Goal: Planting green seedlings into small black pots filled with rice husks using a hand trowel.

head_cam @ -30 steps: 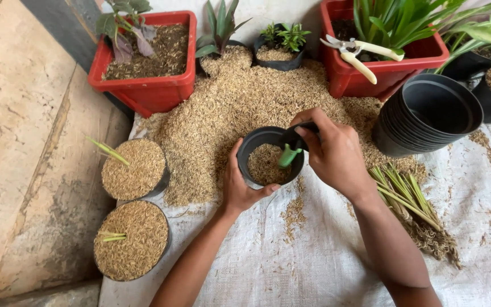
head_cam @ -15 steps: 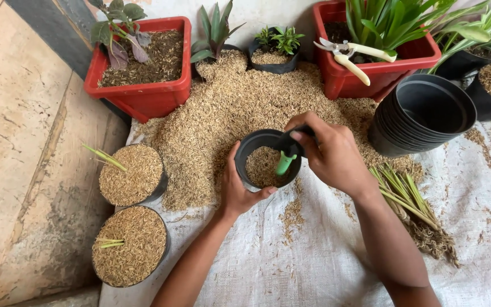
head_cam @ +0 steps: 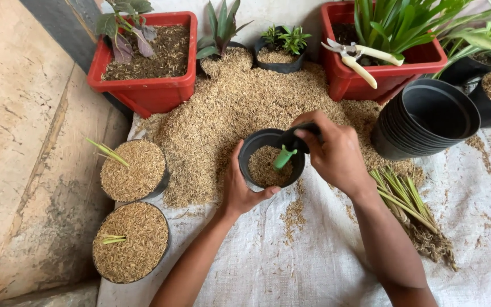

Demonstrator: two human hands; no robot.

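My left hand [head_cam: 240,187] grips the near left rim of a small black pot [head_cam: 257,145] that is partly filled with rice husk [head_cam: 265,166]. My right hand [head_cam: 336,156] holds a black scoop with a green handle [head_cam: 284,156] tipped over the pot's right rim, the green end pointing down into the husk. The pot stands on a white woven sheet [head_cam: 325,256] at the front edge of a big husk heap [head_cam: 240,105].
Two husk-filled pots with green shoots [head_cam: 133,169] [head_cam: 130,241] sit at left. Red planters [head_cam: 146,57] [head_cam: 385,57] stand at the back, pruning shears [head_cam: 354,55] on the right one. A stack of black pots [head_cam: 427,116] and a bundle of seedlings [head_cam: 410,207] lie right.
Hardly anything differs. The view shifted slightly; my right hand keeps the scoop tilted over the pot and my left hand stays on the rim.
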